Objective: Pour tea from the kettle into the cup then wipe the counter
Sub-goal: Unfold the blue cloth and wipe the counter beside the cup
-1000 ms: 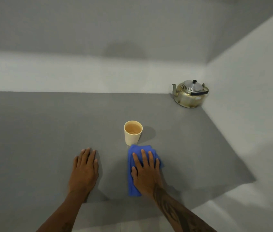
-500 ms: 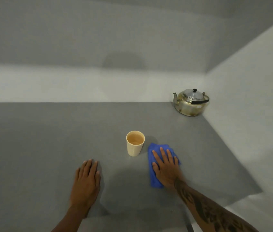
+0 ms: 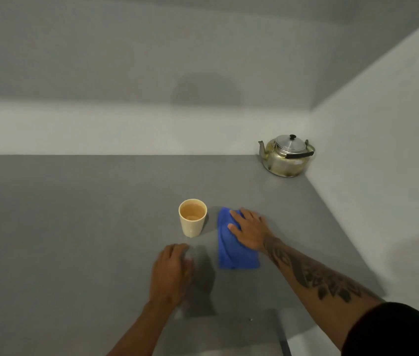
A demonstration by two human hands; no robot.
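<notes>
A cream cup (image 3: 192, 219) with brown tea in it stands upright on the grey counter (image 3: 74, 214). Just right of it lies a folded blue cloth (image 3: 231, 249), and my right hand (image 3: 251, 231) presses flat on the cloth's upper part, fingers spread. My left hand (image 3: 172, 272) rests on the counter below the cup, blurred, fingers loosely curled, holding nothing. A dull metal kettle (image 3: 284, 156) with a black handle and lid knob sits in the far right corner, spout to the left.
A white wall (image 3: 383, 163) closes the counter's right side and another wall runs along the back. The counter's front edge (image 3: 229, 319) lies near my forearms.
My right hand has slid the blue cloth from in front of the cup to its right side. My left hand has shifted right, toward the cup.
</notes>
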